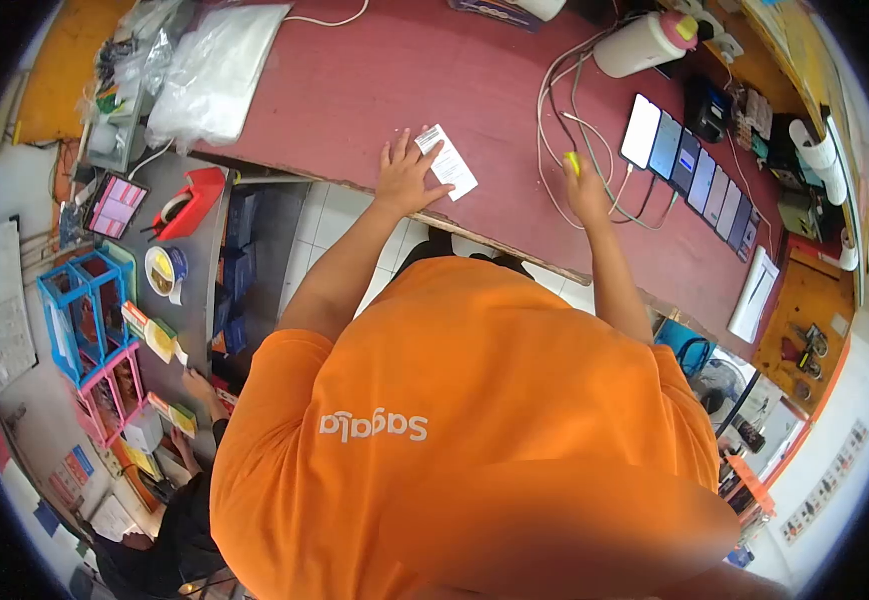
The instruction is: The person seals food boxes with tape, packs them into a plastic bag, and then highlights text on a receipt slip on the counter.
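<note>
My left hand [410, 178] lies on the red table [355, 90] with its fingers spread. Its fingertips and thumb touch the left side of a small white printed paper [450, 165]. Farther right, my right hand [586, 192] is closed around a small yellow object [573, 160], whose exact kind I cannot make out. White and dark cables [545, 110] loop on the table around this hand. Just right of it, several phones [643, 130] stand side by side in a slanting row, many with lit screens.
A white bottle [640, 47] with a pink lid stands at the back right. Plastic bags [217, 85] lie at the back left. On the left side desk are a red tape dispenser [187, 203], a tape roll [166, 270] and a blue rack [85, 310]. A co-worker [165, 530] in black is at lower left.
</note>
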Available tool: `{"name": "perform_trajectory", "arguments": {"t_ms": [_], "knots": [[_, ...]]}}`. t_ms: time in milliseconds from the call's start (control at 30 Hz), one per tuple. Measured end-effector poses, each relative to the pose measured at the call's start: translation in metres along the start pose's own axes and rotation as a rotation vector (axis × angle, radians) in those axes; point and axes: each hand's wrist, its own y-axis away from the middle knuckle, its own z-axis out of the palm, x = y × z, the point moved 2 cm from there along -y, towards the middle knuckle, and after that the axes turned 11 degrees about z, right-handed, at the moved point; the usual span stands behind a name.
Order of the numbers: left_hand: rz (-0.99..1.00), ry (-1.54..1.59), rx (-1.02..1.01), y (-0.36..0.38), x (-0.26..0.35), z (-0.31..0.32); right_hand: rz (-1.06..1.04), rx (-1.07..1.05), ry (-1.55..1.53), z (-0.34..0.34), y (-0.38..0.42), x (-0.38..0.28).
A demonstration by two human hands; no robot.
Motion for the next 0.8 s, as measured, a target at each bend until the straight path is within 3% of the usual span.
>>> {"name": "perform_trajectory", "arguments": {"t_ms": [67, 167, 300, 433, 533, 600, 633, 700, 733, 800], "knots": [[-0.008, 0.01, -0.016, 0.001, -0.001, -0.002, 0.029, -0.027, 0.043, 0.008, -0.007, -0.007], [-0.004, 0.033, 0.028, 0.001, -0.002, -0.003, 0.245, 0.007, 0.222, -0.003, -0.02, 0.0], [-0.022, 0.05, 0.019, 0.002, -0.003, -0.003, 0.103, -0.069, 0.308, 0.0, -0.021, 0.012], [-0.027, 0.062, 0.023, 0.002, -0.004, -0.004, 0.114, -0.073, 0.3, 0.008, -0.019, 0.012], [-0.017, 0.064, 0.04, 0.003, -0.004, -0.002, 0.184, -0.04, 0.269, 0.014, -0.015, 0.012], [-0.016, 0.074, 0.04, 0.002, -0.005, -0.002, 0.066, 0.159, 0.238, 0.018, -0.006, 0.005], [-0.019, 0.077, 0.041, 0.002, -0.005, -0.004, 0.063, 0.157, 0.241, 0.026, -0.007, 0.003], [-0.028, 0.08, 0.019, 0.003, -0.004, -0.006, -0.166, -0.01, 0.044, 0.048, -0.009, -0.007], [-0.029, 0.084, 0.019, 0.003, -0.004, -0.005, -0.165, -0.012, 0.047, 0.05, -0.004, -0.022], [-0.009, 0.069, 0.049, 0.003, -0.006, -0.003, 0.136, -0.557, -0.074, 0.062, 0.01, -0.064]]}}
